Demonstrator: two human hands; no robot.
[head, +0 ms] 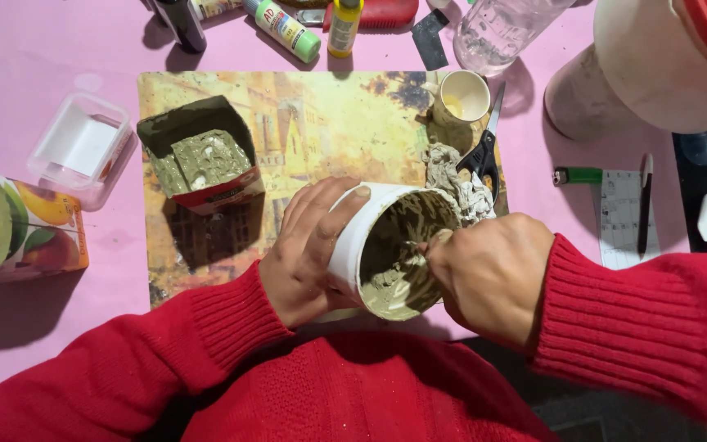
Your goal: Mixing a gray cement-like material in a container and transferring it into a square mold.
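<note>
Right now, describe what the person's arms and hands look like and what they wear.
Both arms wear long red knit sleeves with ribbed cuffs at the wrists. The left hand and right hand are bare: no gloves, rings or watch visible. The torso shows the same red knit.

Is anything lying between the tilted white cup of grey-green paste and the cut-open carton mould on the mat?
Nothing visible does. The white cup, in the left hand, sits just right of the carton mould; only bare printed mat lies between. The rag and scissors lie on the far side.

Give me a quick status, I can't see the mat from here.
Left hand grips white tub, tilted. Right hand scrapes grey-green paste inside. Scissors and rag lie close behind.
</note>
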